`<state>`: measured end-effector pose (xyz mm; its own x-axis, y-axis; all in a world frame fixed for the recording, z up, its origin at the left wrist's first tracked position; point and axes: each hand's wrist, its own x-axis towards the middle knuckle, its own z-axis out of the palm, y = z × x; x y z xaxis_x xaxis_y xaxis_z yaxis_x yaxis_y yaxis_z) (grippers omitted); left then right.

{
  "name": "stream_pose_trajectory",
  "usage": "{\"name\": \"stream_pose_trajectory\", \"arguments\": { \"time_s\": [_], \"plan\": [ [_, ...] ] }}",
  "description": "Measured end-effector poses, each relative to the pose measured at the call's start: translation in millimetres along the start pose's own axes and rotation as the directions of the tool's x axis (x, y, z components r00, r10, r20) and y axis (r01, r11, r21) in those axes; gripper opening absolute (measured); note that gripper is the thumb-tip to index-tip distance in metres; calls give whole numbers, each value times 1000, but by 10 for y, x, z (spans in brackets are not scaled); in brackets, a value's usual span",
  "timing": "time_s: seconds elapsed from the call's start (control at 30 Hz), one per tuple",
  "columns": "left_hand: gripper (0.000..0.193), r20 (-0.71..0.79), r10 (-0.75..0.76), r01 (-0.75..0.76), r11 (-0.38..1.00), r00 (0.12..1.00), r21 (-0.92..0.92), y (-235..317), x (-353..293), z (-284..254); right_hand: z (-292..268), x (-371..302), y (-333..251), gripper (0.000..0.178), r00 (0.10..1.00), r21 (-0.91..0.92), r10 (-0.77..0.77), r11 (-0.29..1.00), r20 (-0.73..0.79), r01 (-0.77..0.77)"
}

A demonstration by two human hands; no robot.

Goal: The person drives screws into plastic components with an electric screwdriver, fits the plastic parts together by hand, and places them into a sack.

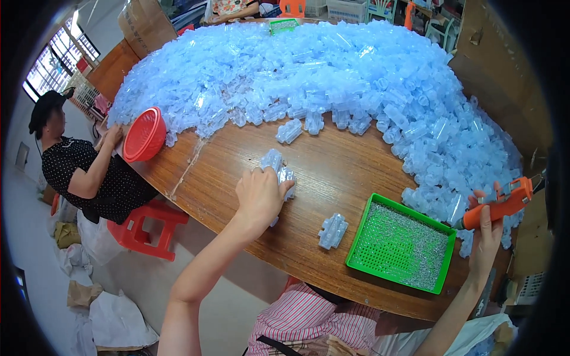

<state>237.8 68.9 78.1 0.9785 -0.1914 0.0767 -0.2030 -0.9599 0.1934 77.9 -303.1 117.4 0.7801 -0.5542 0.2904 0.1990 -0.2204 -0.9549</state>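
My left hand is closed over a clear plastic part on the wooden table, and its fingers hide much of it. A second clear piece shows just beyond the fingertips; whether it is gripped too I cannot tell. At the far right, my right hand is wrapped round an orange power screwdriver, whose tip points left over the edge of a green perforated tray. Small silvery screws lie spread in that tray. Between my hands a ribbed clear plastic part rests alone on the wood.
A large heap of clear bluish plastic parts covers the table's far half and curves down the right side. At left, a person works beside a red basket and a red stool. Cardboard stands along the right.
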Motion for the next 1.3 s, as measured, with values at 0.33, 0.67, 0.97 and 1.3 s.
{"name": "stream_pose_trajectory", "arguments": {
  "time_s": [0.33,0.67,0.97,1.3],
  "plan": [
    [46,30,111,-94,933,993,-348,-83,-103,58,329,-356,41,37,988,196,-119,976,101,97],
    [32,473,298,457,124,829,-881,232,-925,-191,485,-699,-66,66,992,289,-101,954,74,76],
    [45,684,584,821,52,437,-569,836,-2043,406,718,-728,243,67,988,319,-123,944,93,87],
    [28,693,454,760,54,560,-648,1037,-2129,595,758,-884,341,69,999,256,-37,966,20,31]
  ]
}}
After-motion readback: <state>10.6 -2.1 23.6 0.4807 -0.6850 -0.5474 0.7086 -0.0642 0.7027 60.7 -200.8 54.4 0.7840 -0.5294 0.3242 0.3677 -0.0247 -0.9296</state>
